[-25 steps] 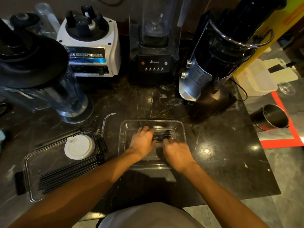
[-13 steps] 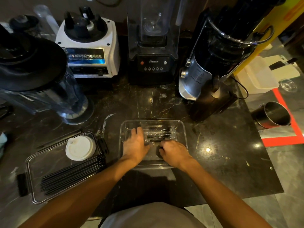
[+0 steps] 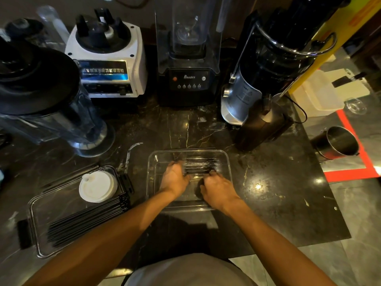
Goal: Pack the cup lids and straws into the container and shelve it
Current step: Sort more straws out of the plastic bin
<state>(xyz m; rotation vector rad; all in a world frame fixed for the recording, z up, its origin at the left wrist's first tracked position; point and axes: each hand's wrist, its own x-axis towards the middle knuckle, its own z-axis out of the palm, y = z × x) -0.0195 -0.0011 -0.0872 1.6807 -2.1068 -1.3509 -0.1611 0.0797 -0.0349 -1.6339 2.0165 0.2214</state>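
Observation:
A clear rectangular container (image 3: 226,162) sits on the dark marble counter in front of me. A bundle of black straws (image 3: 201,166) lies across its far half. My left hand (image 3: 174,179) is inside the container, fingers curled against the bundle's left end. My right hand (image 3: 216,190) is also inside, fingertips pressed on the bundle's near right side. To the left lies a flat clear tray (image 3: 45,207) with black clips. It carries a stack of white cup lids (image 3: 97,187) and a row of long black straws (image 3: 86,219).
Behind the container stand a white blender base (image 3: 107,65), a black blender (image 3: 188,79) and a black-and-silver juicer (image 3: 261,85). A large blender jug (image 3: 47,112) is at the left. A steel cup (image 3: 338,143) stands on the floor off the counter's right edge.
Both hands first held the short straws, then drew back flat toward the near side. They have now moved forward again and curled onto the bundle, which lies a little farther back.

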